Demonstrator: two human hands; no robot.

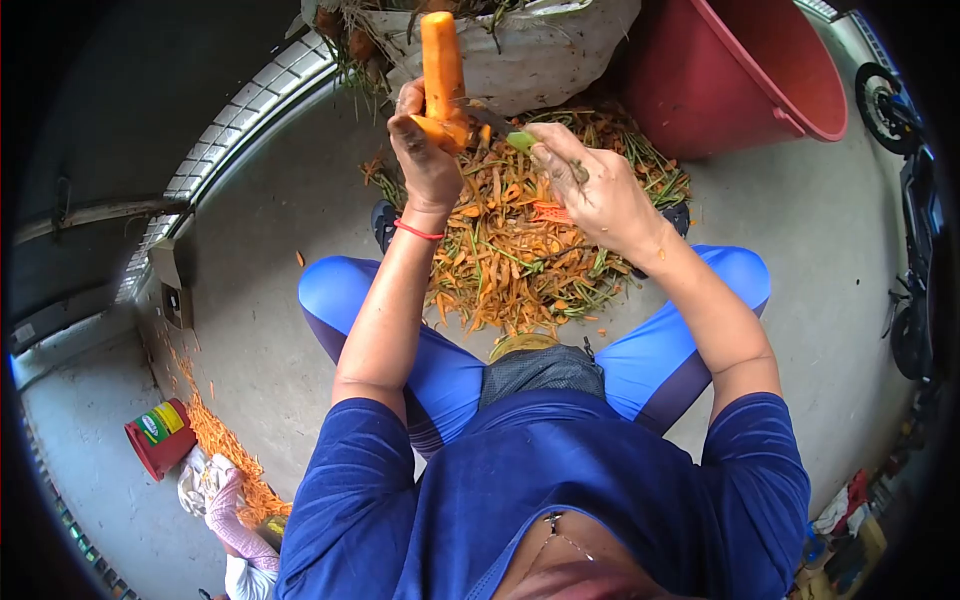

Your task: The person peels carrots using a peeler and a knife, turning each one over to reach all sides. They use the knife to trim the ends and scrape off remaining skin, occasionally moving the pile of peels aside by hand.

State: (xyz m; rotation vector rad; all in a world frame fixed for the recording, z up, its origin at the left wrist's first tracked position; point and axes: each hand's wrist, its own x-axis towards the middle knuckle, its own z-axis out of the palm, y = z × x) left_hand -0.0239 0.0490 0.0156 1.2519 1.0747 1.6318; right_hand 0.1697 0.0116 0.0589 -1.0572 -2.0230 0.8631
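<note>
A peeled orange carrot (442, 65) stands upright in my left hand (430, 165), whose fingers are wrapped round its lower end, and a red band circles that wrist. My right hand (605, 195) is closed on a knife with a green handle (521, 141); its dark blade reaches left to the carrot's lower part. Beneath both hands a large heap of orange and brown peelings (520, 250), mixed with green stems, lies on the floor between my feet.
Behind the heap stands a white sack (510, 60) with unpeeled carrots and stems at its top. A big red tub (735, 75) is at the upper right. At the lower left are a small red bucket (160, 438), orange shreds (225, 445) and another person's sleeved arm (240, 520).
</note>
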